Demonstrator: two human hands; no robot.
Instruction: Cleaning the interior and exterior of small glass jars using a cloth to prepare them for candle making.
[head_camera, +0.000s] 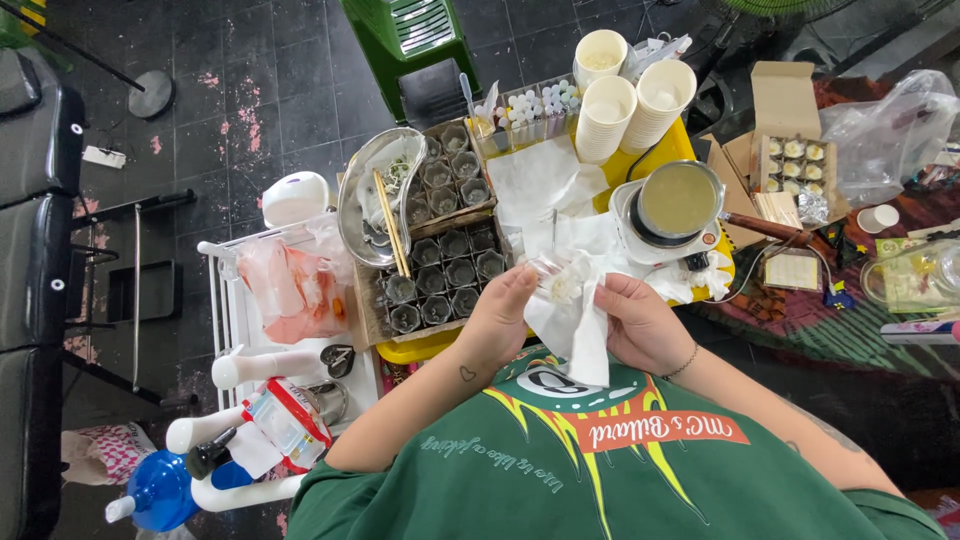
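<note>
My left hand (497, 318) holds a small clear glass cup (551, 276) by its side. My right hand (640, 322) grips a white tissue (574, 325) that is pushed into and around the cup. Both hands are close in front of my green printed shirt, over the near edge of a yellow tray (430, 347). Beside the left hand stands a cardboard box (368, 318) of several small dark glass cups (447, 274).
A metal dish (358, 205) with wooden sticks (391, 237) rests on the box. Behind are stacked paper cups (604, 118), a small pot of pale liquid (678, 200) on a white base, an open carton (790, 155) of small items, and a white rack (225, 310) with bottles at left.
</note>
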